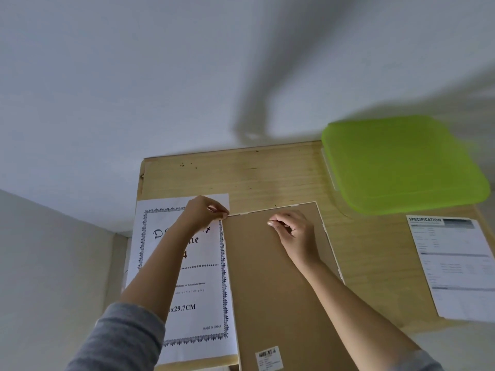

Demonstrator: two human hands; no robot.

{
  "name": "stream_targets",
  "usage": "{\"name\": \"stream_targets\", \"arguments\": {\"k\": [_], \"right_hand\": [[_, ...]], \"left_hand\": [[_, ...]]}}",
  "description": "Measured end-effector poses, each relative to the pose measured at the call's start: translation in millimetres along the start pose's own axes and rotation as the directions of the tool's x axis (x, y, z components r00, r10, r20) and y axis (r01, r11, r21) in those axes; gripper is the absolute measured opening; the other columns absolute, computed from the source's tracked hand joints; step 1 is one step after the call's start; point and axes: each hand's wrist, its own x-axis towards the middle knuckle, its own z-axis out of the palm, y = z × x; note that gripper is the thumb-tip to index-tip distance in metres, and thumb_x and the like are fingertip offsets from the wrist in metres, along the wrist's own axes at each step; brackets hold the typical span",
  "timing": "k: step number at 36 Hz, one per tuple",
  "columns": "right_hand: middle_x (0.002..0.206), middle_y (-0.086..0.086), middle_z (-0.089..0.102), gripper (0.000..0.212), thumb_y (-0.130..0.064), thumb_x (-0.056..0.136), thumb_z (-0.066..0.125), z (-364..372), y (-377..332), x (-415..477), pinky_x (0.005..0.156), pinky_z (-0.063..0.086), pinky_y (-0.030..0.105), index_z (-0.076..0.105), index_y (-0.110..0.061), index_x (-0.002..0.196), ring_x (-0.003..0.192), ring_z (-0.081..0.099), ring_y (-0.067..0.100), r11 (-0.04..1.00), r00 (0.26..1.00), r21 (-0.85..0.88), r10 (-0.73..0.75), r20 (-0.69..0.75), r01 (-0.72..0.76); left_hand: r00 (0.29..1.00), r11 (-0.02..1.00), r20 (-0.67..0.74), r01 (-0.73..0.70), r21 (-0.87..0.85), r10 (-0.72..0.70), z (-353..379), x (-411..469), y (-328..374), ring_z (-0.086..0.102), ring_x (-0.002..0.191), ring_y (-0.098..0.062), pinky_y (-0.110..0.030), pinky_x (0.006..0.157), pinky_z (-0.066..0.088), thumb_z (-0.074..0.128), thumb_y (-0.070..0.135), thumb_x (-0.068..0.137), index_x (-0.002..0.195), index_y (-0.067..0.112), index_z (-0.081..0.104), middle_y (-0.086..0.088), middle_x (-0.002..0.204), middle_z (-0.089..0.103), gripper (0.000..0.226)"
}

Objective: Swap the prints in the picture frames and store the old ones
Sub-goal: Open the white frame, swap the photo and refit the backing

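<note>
A picture frame lies face down in the middle of the wooden table (267, 178), its brown backing board (276, 277) facing up inside a thin white rim. My left hand (205, 212) pinches at the board's far left corner. My right hand (290, 227) rests on the upper part of the board with curled fingers, fingertips pressed near the top edge. To the left of the frame lies a white print (198, 290) with a dark ornamental border and black lettering; my left forearm crosses it. A white sheet headed SPECIFICATION (455, 263) lies at the right.
A lime green plastic lid or box (401, 164) sits at the far right corner of the table, against the pale wall. A barcode sticker (269, 357) is on the board's near end. The table's left edge runs just beside the bordered print.
</note>
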Motion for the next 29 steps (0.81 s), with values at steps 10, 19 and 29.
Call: {"name": "stream_targets", "arguments": {"k": [10, 19, 29], "right_hand": [[0.075, -0.011, 0.061, 0.009, -0.003, 0.078, 0.066, 0, -1, 0, 0.068, 0.043, 0.015, 0.071, -0.01, 0.075, 0.076, 0.055, 0.006, 1.0, 1.0, 0.015, 0.009, 0.006, -0.009], [0.073, -0.012, 0.06, 0.012, -0.001, 0.078, 0.067, -3, -5, 1, 0.067, 0.047, 0.027, 0.07, -0.011, 0.072, 0.074, 0.055, 0.008, 1.0, 1.0, 0.011, 0.003, 0.003, -0.003], [0.076, -0.004, 0.065, 0.006, -0.004, 0.077, 0.069, -7, -11, 9, 0.071, 0.047, 0.023, 0.071, -0.009, 0.076, 0.077, 0.058, 0.011, 0.999, 0.999, 0.045, 0.015, -0.04, -0.013]], "left_hand": [[0.995, 0.953, -0.036, 0.081, -0.292, -0.095, 4, -5, -22, 0.066, 0.065, 0.002, -0.006, 0.064, 0.05, 0.067, 0.007, 0.083, 0.099, 0.002, 0.069, -0.007, 0.088, 0.069, 0.017], [0.987, 0.911, -0.047, 0.122, -0.395, -0.152, 7, -4, -25, 0.067, 0.063, 0.0, -0.015, 0.073, 0.054, 0.067, 0.004, 0.082, 0.082, 0.008, 0.069, -0.004, 0.085, 0.069, 0.005], [0.986, 0.883, -0.041, 0.126, -0.452, -0.162, 10, -7, -25, 0.067, 0.064, -0.002, -0.011, 0.064, 0.053, 0.062, -0.001, 0.084, 0.096, -0.005, 0.062, -0.008, 0.084, 0.066, 0.013]]}}
